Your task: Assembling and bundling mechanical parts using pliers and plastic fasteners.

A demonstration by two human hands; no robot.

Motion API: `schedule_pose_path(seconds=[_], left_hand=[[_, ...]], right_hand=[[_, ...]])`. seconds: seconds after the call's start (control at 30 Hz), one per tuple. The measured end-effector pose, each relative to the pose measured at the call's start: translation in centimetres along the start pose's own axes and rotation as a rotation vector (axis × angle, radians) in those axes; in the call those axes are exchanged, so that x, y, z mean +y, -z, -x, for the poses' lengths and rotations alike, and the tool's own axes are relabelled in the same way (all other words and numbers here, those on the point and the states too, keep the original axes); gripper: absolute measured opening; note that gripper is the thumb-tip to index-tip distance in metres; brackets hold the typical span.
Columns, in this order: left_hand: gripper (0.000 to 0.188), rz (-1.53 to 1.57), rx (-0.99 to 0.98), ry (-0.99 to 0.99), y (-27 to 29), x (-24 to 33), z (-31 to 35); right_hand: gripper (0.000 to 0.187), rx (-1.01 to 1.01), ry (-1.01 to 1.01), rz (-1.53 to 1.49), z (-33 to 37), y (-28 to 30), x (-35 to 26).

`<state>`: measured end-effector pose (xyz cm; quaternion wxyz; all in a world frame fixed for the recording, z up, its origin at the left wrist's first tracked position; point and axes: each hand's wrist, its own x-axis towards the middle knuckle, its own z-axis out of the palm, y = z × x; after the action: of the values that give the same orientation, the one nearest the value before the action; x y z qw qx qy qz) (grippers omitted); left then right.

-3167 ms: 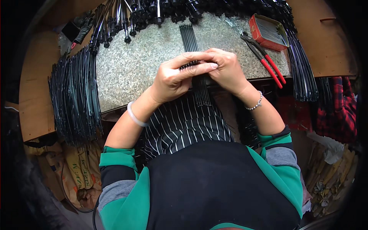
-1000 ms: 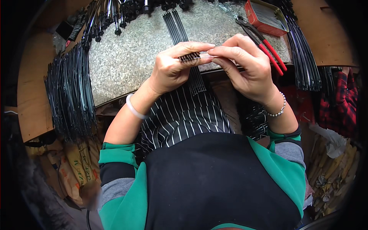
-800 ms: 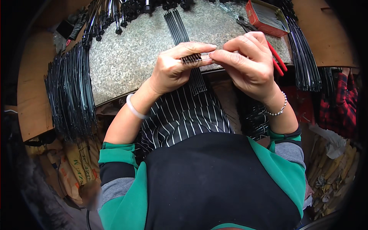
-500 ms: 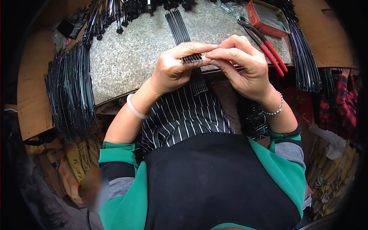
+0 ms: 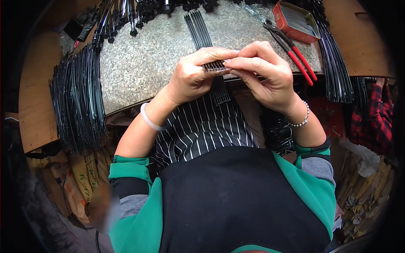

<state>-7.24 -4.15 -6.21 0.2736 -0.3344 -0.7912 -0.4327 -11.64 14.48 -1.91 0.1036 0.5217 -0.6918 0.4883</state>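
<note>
My left hand (image 5: 190, 75) is closed round a flat row of thin black metal rods (image 5: 197, 30), which look like umbrella ribs. Their far ends stick out over the stone-topped bench, and their near ends hang below my fingers toward my lap. A thin bright wire (image 5: 217, 69) lies across the row beside my left fingertips. Thumb and fingers of my right hand (image 5: 270, 74) are pinched together at the right end of this wire, touching my left fingertips. The exact grip on the wire is partly hidden by the fingers.
Red-handled pliers (image 5: 300, 64) lie on the stone slab (image 5: 139, 63) to the right, beside a red box (image 5: 295, 23) of thin wires. Bundles of black rods hang at the left (image 5: 80, 99) and right (image 5: 335, 63). Dark umbrella-like shafts (image 5: 133, 23) line the far edge.
My right fingertips have shifted slightly left and down against the row of ribs. The ribs have moved a little to the right and down with my left hand.
</note>
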Motion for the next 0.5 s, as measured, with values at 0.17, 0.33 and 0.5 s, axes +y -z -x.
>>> schedule_pose_path(seconds=[0.17, 0.33, 0.5], left_hand=[[0.032, 0.023, -0.002, 0.045, 0.0, 0.3, -0.2], [0.028, -0.016, 0.004, 0.051, -0.1, 0.3, -0.1], [0.024, -0.047, -0.011, 0.081, 0.0, 0.2, 0.3]], right_hand=[[0.022, 0.021, 0.19, 0.115, -0.2, 0.2, 0.6], [0.022, 0.021, 0.212, 0.054, -0.4, -0.1, 0.6], [0.021, 0.054, 0.069, -0.132, -0.1, -1.1, 0.6]])
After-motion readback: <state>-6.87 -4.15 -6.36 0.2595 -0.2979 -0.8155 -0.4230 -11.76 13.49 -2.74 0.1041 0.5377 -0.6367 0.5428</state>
